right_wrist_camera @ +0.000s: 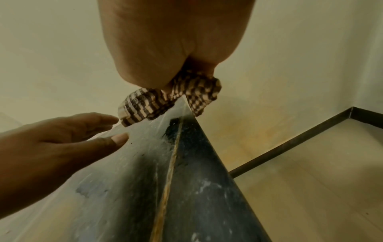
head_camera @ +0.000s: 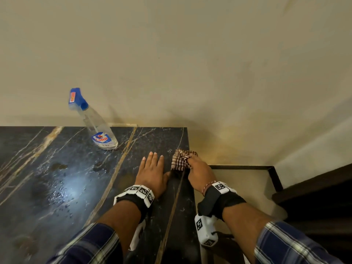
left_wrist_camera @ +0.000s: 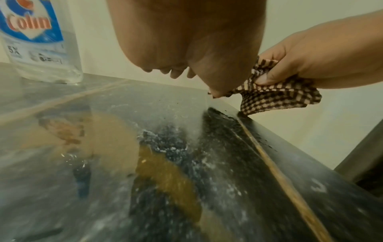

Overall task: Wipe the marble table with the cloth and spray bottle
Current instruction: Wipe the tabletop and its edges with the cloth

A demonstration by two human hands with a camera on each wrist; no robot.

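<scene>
Marble table (head_camera: 57, 168): black slab with gold and white veins, wet droplets and smears across the middle, glare patch near the front. Far edge meets a cream wall (head_camera: 190, 54). Spray bottle (head_camera: 99, 126) stands upright at the far edge. Right hand (head_camera: 200, 172) grips the bunched checked cloth (head_camera: 181, 159) at the far right corner. Left hand (head_camera: 152, 172) lies flat, fingers straight, just beside the cloth. Beige floor (head_camera: 238, 180) with dark skirting (head_camera: 274, 178) beyond the right edge.

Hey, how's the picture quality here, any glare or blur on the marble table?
Head view: bright white glare patch on the marble table, edges bent by the wide lens. Left wrist view: near tabletop smeared, spray bottle label readable. Right wrist view: dim yellowish light, cloth soft, right hand close and blurred.
</scene>
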